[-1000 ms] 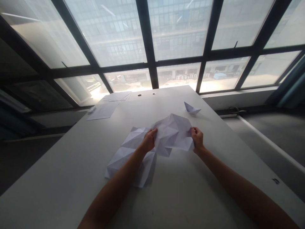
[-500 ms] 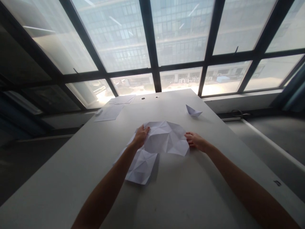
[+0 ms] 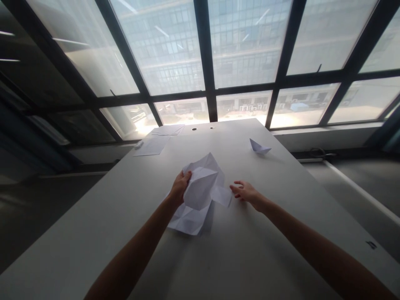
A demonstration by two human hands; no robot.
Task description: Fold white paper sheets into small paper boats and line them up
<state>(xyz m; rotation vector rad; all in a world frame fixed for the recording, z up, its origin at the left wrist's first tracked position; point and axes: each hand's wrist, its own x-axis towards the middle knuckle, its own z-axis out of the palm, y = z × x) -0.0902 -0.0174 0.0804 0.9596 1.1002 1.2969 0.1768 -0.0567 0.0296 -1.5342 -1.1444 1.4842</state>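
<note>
A creased sheet of white paper (image 3: 201, 187) is held up over the table, its left edge pinched in my left hand (image 3: 180, 186). Folds make the sheet bulge, and its lower right flap sticks out. My right hand (image 3: 245, 193) is just right of that flap, fingers apart and holding nothing. Beneath the held sheet, another creased paper (image 3: 189, 221) lies on the table, partly covered by the sheet and my left hand.
A folded paper boat (image 3: 259, 147) stands at the table's back right. Flat white sheets (image 3: 152, 146) lie at the back left, with a small whitish object (image 3: 138, 144) beside them. The white table (image 3: 250, 254) reaches toward large windows.
The sheet has gone from spread wide between both hands to narrower and more folded in my left hand. My right hand has come off its edge and shifted left.
</note>
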